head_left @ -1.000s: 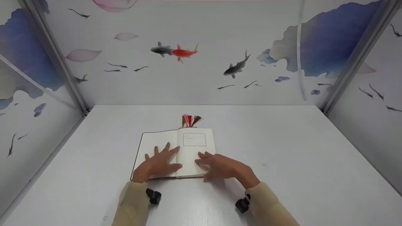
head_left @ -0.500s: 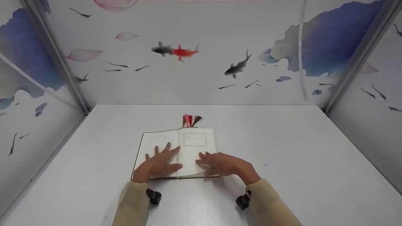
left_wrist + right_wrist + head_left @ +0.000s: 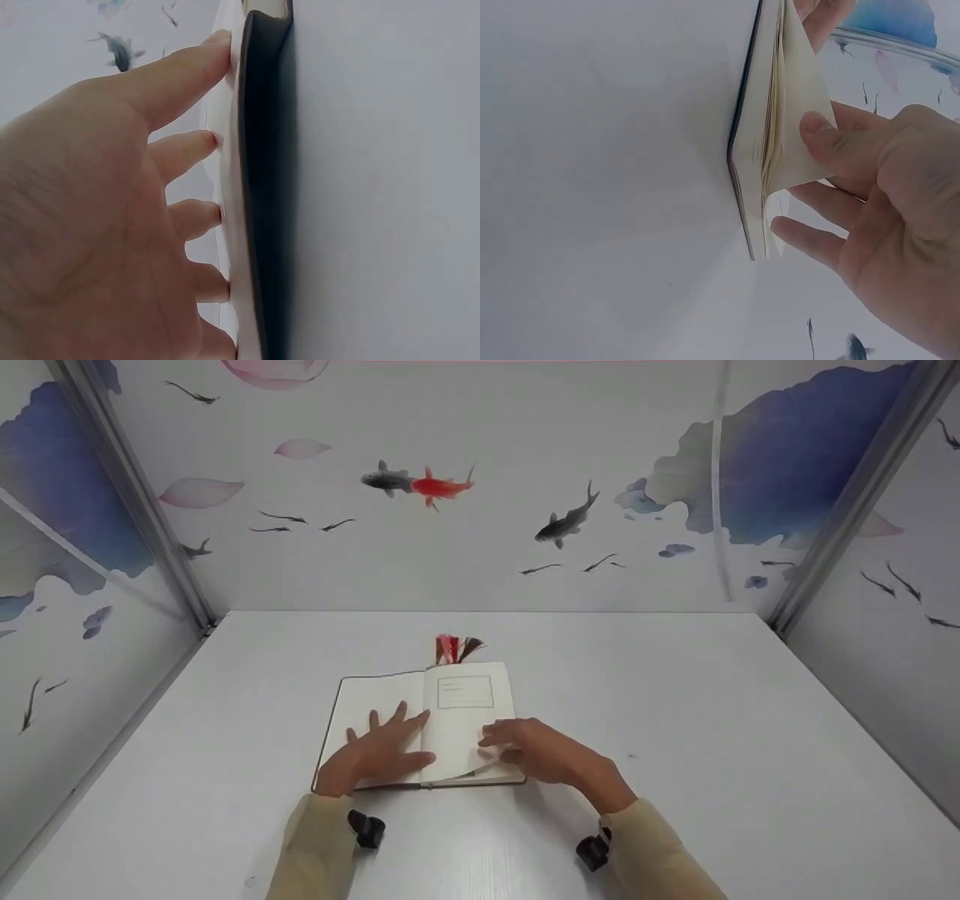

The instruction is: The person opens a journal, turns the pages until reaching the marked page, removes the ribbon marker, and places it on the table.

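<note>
An open notebook (image 3: 457,739) with cream pages and a dark cover lies on the white table, a printed box on its right-hand page. My left hand (image 3: 382,750) rests on the left page, fingers spread and fingertips pressing it, as the left wrist view also shows. With thumb and fingers my right hand (image 3: 877,180) pinches the lower right corner of a page (image 3: 802,112), which lifts off the pages beneath. Tassels (image 3: 454,649) in pink, red and brown stick out past the notebook's top edge.
The white table (image 3: 675,697) extends around the notebook. Printed panels with fish and blue leaf shapes enclose it at the back wall (image 3: 480,570) and both sides. A black wrist camera (image 3: 367,830) sits at each sleeve.
My right hand has drawn back slightly and risen, raising the page's lower right corner. The left hand has stayed in place on the left page.
</note>
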Demonstrator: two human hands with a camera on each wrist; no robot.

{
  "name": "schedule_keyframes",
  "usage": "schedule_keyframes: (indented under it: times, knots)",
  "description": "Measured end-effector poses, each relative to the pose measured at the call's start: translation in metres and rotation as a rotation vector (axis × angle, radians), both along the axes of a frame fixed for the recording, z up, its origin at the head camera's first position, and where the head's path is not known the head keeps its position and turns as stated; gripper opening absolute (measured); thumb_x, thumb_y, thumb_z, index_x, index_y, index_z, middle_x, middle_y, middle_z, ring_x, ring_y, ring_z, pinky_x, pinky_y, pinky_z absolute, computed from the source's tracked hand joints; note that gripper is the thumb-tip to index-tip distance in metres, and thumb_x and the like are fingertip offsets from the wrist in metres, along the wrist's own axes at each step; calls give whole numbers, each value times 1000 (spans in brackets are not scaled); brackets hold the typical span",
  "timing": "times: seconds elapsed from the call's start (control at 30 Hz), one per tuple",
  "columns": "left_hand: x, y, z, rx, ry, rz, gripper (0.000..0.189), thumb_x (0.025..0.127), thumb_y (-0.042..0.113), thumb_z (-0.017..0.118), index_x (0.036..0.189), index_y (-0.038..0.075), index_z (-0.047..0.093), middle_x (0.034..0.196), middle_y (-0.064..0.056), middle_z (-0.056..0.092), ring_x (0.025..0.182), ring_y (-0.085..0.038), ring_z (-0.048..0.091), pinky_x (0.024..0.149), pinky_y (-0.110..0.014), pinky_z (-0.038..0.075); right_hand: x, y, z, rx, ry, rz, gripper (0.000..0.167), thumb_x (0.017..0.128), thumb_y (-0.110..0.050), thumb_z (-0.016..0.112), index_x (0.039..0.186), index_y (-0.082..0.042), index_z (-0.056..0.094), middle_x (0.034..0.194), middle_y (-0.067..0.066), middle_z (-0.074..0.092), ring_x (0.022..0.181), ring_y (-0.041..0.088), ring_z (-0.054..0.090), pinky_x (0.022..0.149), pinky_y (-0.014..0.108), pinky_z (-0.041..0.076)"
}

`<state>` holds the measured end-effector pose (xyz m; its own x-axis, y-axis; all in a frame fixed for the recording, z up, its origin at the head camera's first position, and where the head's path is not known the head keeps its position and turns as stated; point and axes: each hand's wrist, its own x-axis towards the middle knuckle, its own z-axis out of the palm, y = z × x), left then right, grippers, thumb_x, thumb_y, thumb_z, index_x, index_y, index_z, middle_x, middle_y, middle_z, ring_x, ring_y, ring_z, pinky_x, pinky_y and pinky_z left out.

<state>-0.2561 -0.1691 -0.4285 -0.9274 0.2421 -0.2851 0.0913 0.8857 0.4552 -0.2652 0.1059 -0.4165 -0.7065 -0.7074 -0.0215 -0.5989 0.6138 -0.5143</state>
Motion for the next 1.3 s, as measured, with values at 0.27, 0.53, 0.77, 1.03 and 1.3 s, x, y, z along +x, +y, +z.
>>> schedule_keyframes:
  times: [0.27, 0.53, 0.77, 1.03, 1.3]
  knots:
    - [-2, -3, 1, -5, 14, -21, 72, 99, 50, 55, 160, 26, 26, 169, -18, 4, 150, -57, -5, 110, -82, -3, -1, 4, 0, -59, 116, -135, 46, 89, 10, 66, 133, -5, 65, 152, 15, 50, 144, 37, 43, 112, 51, 43]
    - [-1, -6, 0, 4, 14, -33, 72, 99, 50, 55, 160, 25, 25, 169, -20, 4, 149, -59, -6, 109, -83, -2, -9, 3, -10, -460, -208, -340, 68, 95, -6, 66, 155, -4, 35, 161, 18, 34, 143, 40, 44, 109, 52, 46]
    - [0, -4, -1, -5, 12, -17, 71, 99, 49, 55, 160, 27, 26, 170, -18, 4, 150, -56, -6, 110, -82, -3, -15, -2, -11, -703, -525, -528, 76, 97, -12, 55, 160, -3, 14, 164, 19, 28, 143, 39, 44, 111, 48, 46]
    - [0, -3, 0, 9, 15, -6, 71, 99, 47, 57, 160, 25, 27, 169, -19, 5, 151, -57, -5, 110, -82, -3, -24, -16, -16, -751, -593, -668, 66, 97, -7, 56, 156, 0, 28, 153, 22, 45, 138, 34, 51, 111, 48, 46]
    - [1, -2, -1, 10, 17, -8, 72, 98, 47, 58, 160, 25, 28, 169, -20, 6, 150, -58, -4, 110, -82, -3, -27, -24, -27, -714, -573, -741, 65, 91, 2, 56, 153, -3, 37, 146, 23, 53, 130, 34, 57, 108, 49, 47]
